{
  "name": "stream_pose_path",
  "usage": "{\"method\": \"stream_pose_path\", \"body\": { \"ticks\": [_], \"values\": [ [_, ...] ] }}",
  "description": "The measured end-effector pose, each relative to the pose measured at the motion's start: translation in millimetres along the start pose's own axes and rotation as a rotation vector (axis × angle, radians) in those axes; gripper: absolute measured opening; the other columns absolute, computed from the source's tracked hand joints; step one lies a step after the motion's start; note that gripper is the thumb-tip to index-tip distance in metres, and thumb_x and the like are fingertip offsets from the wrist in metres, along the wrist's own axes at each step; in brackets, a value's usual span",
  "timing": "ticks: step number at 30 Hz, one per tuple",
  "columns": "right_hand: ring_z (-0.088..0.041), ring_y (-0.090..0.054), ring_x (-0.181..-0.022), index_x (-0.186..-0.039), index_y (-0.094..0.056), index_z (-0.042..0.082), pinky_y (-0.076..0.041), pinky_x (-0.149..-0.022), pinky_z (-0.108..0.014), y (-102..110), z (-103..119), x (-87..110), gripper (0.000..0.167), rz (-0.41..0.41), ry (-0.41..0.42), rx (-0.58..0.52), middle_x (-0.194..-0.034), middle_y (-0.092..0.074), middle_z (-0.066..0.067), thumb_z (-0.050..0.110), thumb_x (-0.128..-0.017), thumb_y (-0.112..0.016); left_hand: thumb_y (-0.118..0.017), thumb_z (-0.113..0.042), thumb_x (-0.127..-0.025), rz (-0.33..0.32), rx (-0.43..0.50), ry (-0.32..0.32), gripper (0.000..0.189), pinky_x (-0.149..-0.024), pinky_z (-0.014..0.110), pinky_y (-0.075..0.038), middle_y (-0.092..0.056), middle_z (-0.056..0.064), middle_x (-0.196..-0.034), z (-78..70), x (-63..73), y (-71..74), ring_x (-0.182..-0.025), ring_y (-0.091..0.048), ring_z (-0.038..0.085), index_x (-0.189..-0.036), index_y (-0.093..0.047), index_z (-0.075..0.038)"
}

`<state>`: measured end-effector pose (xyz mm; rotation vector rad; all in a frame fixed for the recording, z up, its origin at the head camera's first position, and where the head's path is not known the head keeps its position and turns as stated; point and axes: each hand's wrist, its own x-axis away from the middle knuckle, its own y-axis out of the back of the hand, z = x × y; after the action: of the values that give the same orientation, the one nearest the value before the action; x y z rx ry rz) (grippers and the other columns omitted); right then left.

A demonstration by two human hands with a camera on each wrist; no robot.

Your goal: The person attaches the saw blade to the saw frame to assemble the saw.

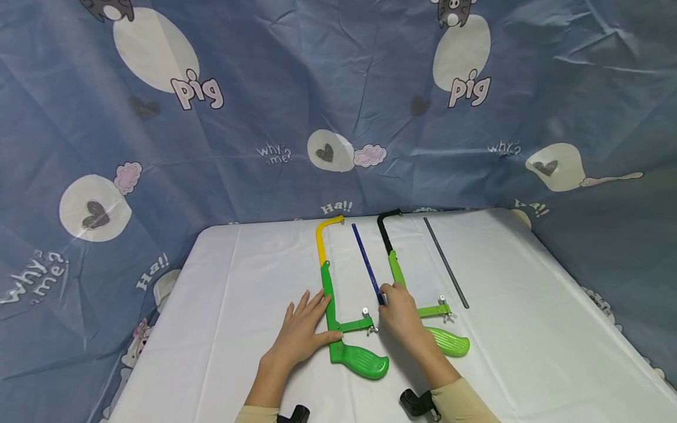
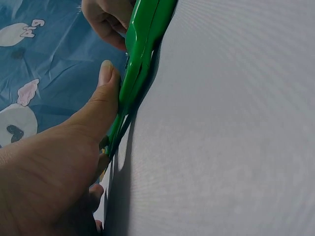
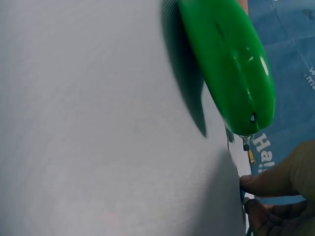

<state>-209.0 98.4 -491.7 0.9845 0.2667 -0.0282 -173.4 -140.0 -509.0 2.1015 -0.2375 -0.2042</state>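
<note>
My left hand (image 1: pixel 302 330) lies with fingers spread against the dark green hacksaw frame (image 1: pixel 329 294), which has a yellow front arm. In the left wrist view, the thumb (image 2: pixel 106 81) presses along the green body. My right hand (image 1: pixel 400 311) pinches the near end of a blue hacksaw blade (image 1: pixel 366 258) between thumb and fingers; the blade's far part lies on the white table. Partly behind that hand is a second hacksaw frame (image 1: pixel 395 270), light green with a black front arm. The dark green handle (image 3: pixel 231 64) looms large in the right wrist view.
A grey hacksaw blade (image 1: pixel 446 264) lies to the right of the second frame. Wing nuts (image 1: pixel 372 331) stick out from the frames' lower arms. The white-covered table (image 1: pixel 254 264) meets a blue printed cloth (image 1: pixel 254 117) at the back and sides.
</note>
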Motion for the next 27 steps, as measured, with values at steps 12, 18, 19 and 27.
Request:
{"method": "stream_pose_path", "body": {
  "ticks": [12,18,19,27],
  "values": [
    [-0.025,-0.052,-0.066,-0.111,-0.065,0.0,-0.048,-0.056,-0.033,1.1,4.0,-1.5,0.043,0.033,-0.098,-0.058,-0.1,-0.048,-0.016,-0.013,-0.07,-0.06,-0.068,-0.065,-0.081,0.011,0.011,0.014,0.092,-0.123,0.063,-0.005,-0.031,0.004,-0.163,-0.7,-0.4,0.9,-0.155,-0.013,0.035,-0.155,-0.036,-0.02],
    [-0.025,-0.052,-0.071,-0.106,-0.067,0.001,-0.043,-0.057,-0.032,-0.1,3.6,-3.6,0.043,0.038,-0.106,-0.089,-0.094,-0.053,-0.014,-0.012,-0.066,-0.057,-0.07,-0.062,-0.082,0.008,0.02,0.012,0.091,-0.122,0.064,-0.006,-0.033,0.006,-0.163,-0.3,0.2,2.6,-0.155,-0.015,0.037,-0.154,-0.038,-0.018],
    [-0.024,-0.052,-0.072,-0.103,-0.067,0.001,-0.043,-0.058,-0.032,-0.6,3.5,-3.9,0.042,0.034,-0.098,-0.089,-0.091,-0.054,-0.013,-0.012,-0.065,-0.056,-0.07,-0.062,-0.082,0.006,0.021,0.01,0.09,-0.122,0.064,-0.007,-0.033,0.007,-0.163,-0.3,0.3,2.9,-0.155,-0.015,0.037,-0.154,-0.038,-0.018],
    [-0.019,-0.053,-0.073,-0.09,-0.068,0.004,-0.046,-0.065,-0.034,-3.9,3.4,-5.3,0.033,0.038,-0.061,-0.097,-0.076,-0.06,-0.006,-0.013,-0.066,-0.052,-0.069,-0.062,-0.082,0.009,0.034,0.005,0.091,-0.122,0.064,-0.006,-0.032,0.006,-0.163,-1.1,0.5,2.9,-0.155,-0.014,0.037,-0.155,-0.037,-0.019]
  ]
}}
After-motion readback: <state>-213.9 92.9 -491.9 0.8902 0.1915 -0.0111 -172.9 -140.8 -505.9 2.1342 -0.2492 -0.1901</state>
